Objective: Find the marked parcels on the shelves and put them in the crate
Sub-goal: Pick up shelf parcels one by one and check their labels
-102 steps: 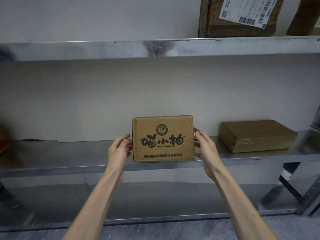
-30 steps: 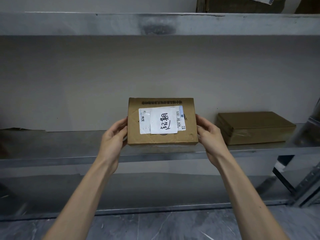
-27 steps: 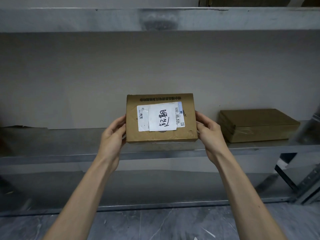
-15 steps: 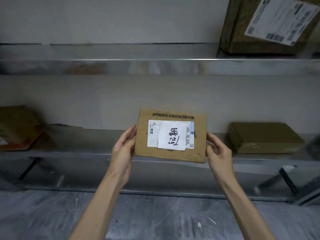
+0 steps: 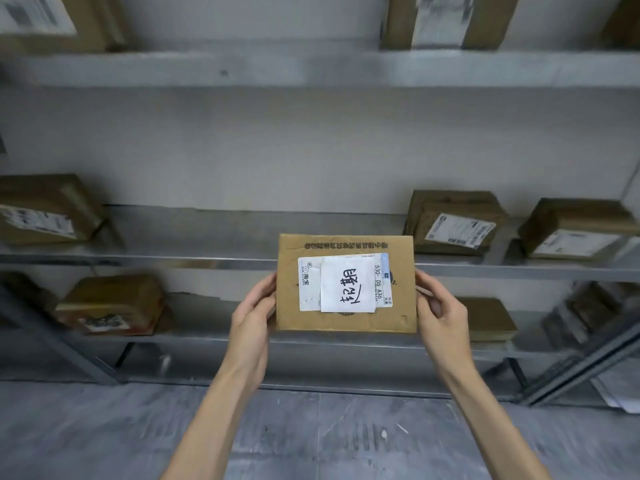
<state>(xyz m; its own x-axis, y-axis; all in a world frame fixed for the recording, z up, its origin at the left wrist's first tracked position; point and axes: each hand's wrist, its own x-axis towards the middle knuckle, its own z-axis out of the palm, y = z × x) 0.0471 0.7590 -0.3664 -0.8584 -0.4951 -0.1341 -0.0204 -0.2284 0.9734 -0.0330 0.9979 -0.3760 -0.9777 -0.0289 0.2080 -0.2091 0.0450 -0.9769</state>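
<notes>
Looks like a small, stiff cardboard parcel (image 5: pixel 345 284), probably light since it sits easily between two hands. It's held up in front of the shelves (image 5: pixel 207 263), off any shelf, white handwritten label (image 5: pixel 348 288) facing up. Best hold is the short sides, which is what's happening: left hand (image 5: pixel 252 315) and right hand (image 5: pixel 441 313) each curl around an edge, forearms reaching forward. No crate in sight.
</notes>
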